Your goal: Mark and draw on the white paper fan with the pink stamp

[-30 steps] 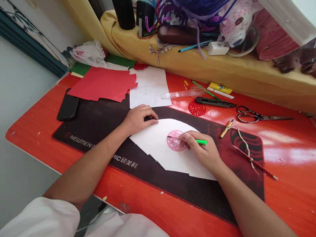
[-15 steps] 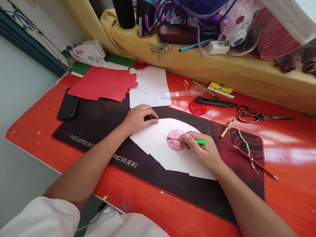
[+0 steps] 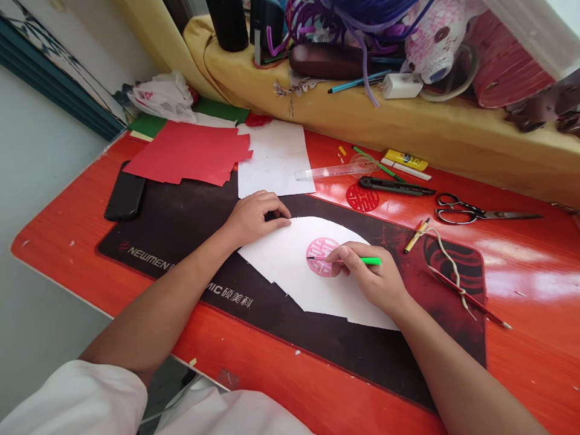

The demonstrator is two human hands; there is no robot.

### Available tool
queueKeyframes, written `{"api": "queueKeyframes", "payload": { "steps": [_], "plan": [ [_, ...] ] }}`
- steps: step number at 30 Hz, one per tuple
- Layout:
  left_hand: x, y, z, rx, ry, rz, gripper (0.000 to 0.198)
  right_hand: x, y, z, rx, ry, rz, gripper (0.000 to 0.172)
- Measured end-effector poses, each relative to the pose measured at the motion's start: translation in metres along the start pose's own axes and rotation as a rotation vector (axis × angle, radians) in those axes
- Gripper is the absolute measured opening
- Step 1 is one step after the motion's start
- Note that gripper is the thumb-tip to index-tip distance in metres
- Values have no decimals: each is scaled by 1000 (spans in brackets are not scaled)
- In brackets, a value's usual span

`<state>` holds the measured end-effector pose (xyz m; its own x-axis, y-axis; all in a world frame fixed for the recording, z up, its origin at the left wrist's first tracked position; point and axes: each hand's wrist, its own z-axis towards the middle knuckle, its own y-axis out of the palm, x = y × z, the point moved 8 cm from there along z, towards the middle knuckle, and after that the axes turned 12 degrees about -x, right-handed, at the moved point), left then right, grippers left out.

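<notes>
A white fan-shaped paper (image 3: 276,254) with a stepped lower edge lies on the dark desk mat (image 3: 181,208). On it is a round pink lattice pattern (image 3: 321,249), partly covered by my right hand (image 3: 362,269). That hand pinches a thin pencil (image 3: 319,258) with a pinkish shaft and a bright green end, its dark tip at the pattern's left edge. My left hand (image 3: 258,217) rests at the paper's upper left edge, fingers bent and thumb apart, with nothing visible in it.
Red paper (image 3: 190,154) and a white sheet (image 3: 276,157) lie behind. Beyond the mat sit a red round cutout (image 3: 362,197), a black utility knife (image 3: 396,186), scissors (image 3: 480,212) and a glue stick (image 3: 405,160). A black phone (image 3: 125,193) is at left.
The pencil's tip has shifted slightly downward at the left side of the pink pattern. My left hand and the paper stay in place.
</notes>
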<state>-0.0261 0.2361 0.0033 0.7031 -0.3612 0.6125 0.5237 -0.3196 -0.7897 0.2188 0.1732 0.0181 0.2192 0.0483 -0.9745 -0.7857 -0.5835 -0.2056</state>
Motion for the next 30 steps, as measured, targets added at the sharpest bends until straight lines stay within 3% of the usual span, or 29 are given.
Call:
{"api": "queueKeyframes", "payload": {
  "steps": [17, 30],
  "plan": [
    [0, 0, 0, 7, 7, 1, 18, 0, 0, -1, -15, 15, -3, 65],
    [0, 0, 0, 5, -1, -3, 16, 0, 1, -1, -25, 15, -22, 61]
  ]
}}
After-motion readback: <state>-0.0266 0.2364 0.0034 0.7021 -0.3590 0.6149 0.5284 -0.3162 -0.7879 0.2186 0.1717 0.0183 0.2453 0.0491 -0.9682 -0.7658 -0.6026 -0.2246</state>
